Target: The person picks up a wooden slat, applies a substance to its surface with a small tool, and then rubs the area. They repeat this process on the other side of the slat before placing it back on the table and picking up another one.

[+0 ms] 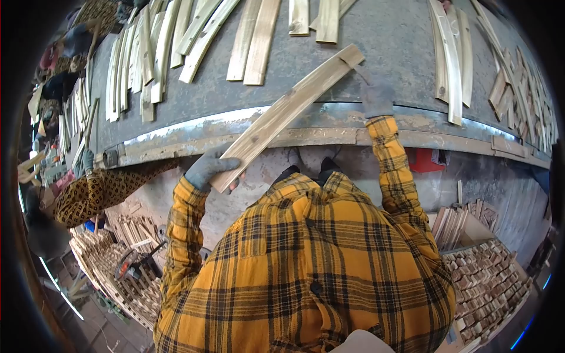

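Observation:
A long wooden slat slants across the front edge of the grey metal table. Its lower end is in my left hand, which wears a grey glove and has the thumb on top of the wood. My right hand, also gloved and blurred, is beside the slat's upper end, where a short darker piece of wood lies across or against the tip. Whether the right fingers hold anything cannot be made out.
More slats lie along the table's far side, with others at right. A person in a patterned sleeve is at left. Stacked wood pieces stand lower left and lower right. A red container sits beneath the table edge.

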### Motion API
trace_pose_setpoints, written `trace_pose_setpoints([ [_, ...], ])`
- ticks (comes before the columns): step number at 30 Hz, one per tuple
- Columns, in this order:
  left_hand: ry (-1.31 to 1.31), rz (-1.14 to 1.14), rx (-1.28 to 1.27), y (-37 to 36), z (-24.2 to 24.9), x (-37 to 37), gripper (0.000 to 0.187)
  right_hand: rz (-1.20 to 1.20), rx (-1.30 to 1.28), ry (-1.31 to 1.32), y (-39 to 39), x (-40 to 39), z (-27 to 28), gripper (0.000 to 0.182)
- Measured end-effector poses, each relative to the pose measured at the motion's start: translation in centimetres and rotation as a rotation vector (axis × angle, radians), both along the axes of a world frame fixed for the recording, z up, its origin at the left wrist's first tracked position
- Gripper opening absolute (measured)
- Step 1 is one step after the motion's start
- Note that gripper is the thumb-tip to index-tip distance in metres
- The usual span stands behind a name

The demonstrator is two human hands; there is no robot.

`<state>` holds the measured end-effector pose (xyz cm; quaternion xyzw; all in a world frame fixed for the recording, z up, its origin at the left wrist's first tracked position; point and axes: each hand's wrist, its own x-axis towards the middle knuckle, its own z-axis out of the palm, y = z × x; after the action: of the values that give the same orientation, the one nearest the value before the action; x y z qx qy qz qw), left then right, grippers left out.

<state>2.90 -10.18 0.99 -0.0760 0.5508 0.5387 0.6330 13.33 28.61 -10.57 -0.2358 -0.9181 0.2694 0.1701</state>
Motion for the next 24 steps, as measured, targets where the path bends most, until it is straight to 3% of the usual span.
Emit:
trace_pose_setpoints([
  [2,0.066,-0.041,-0.023,0.6,-0.1,0.1,0.06,-0.033,-0.467,0.032,-0.4,0.0,-0.3,0.029],
  [5,0.154,-0.068,0.048,3.0,-0.4,0.6,0.059,-0.24,-0.913,0.08,-2.5,1.7,4.9,0.027],
  [8,0.19,-0.081,0.115,6.5,-1.5,1.2,0.056,-0.265,-0.98,0.323,-4.3,3.5,5.5,0.024],
  [11,0.103,-0.063,0.18,8.7,-1.7,1.7,0.055,-0.09,-0.696,0.478,-4.7,3.9,3.6,0.023],
  [14,0.018,-0.041,0.196,9.0,-1.6,1.7,0.056,-0.122,-0.529,0.415,-5.6,3.4,4.1,0.021],
  [20,0.023,-0.048,0.204,8.0,-1.2,1.3,0.058,-0.122,0.142,0.088,-7.0,2.4,3.0,0.026],
  [23,0.039,-0.065,0.208,7.9,-1.4,1.2,0.059,-0.023,0.147,0.152,-7.6,2.8,3.7,0.027],
  [24,0.056,-0.072,0.202,7.8,-1.5,1.2,0.058,-0.074,0.006,0.19,-7.7,2.7,4.0,0.027],
])
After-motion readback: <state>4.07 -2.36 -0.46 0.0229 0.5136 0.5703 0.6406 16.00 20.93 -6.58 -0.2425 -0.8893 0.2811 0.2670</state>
